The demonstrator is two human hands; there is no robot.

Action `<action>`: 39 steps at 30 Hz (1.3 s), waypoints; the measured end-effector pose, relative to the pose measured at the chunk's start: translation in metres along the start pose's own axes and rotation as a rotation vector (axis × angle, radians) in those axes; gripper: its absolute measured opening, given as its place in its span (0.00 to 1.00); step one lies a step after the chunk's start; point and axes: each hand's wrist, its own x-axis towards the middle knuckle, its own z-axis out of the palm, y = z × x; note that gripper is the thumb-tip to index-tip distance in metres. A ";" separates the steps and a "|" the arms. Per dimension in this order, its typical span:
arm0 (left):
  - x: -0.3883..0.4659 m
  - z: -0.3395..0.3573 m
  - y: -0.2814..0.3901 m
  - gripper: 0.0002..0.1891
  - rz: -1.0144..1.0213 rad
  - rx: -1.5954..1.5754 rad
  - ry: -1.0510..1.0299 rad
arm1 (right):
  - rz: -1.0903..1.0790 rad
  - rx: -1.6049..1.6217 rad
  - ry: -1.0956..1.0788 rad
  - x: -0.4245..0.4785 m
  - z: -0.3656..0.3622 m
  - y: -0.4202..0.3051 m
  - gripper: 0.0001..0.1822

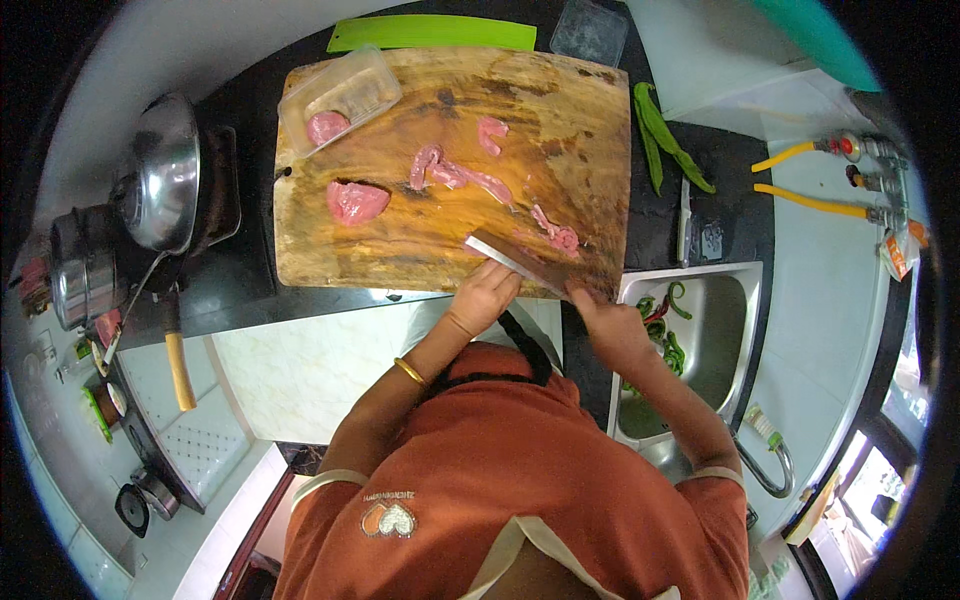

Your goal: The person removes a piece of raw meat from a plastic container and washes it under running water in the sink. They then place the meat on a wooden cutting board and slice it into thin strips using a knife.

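My right hand [613, 334] grips the handle of a kitchen cleaver [525, 266], its broad blade slanting over the near edge of a wooden cutting board [420, 259]. Close against the blade's near side are the bent fingers of my left hand [486, 298]; whatever lies beneath them is hidden. A little pink meat shows by the blade's left end. Farther in on the board lie a thick chunk of raw meat [358, 202], a long trimmed strip [469, 176], a small curved piece [492, 135] and a ragged scrap [556, 231]. A clear plastic tray [367, 86] holds another meat piece [328, 128].
Behind the board lie a green plastic board [431, 33] and a clear container [590, 31]. To the right are long green peppers [664, 139], a knife [684, 225] and a steel sink [720, 352] with peppers [673, 352]. A wok [161, 180] stands left, its wooden handle [178, 371] jutting out.
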 end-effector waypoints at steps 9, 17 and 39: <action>0.005 -0.004 -0.001 0.11 0.027 -0.012 0.089 | 0.123 0.121 -0.064 -0.027 -0.017 -0.001 0.26; 0.006 -0.004 -0.002 0.11 0.071 -0.008 0.079 | 0.144 0.127 -0.001 0.012 -0.004 -0.005 0.15; 0.002 -0.005 -0.005 0.15 0.077 -0.017 0.054 | 0.158 0.239 -0.081 -0.022 -0.006 -0.005 0.20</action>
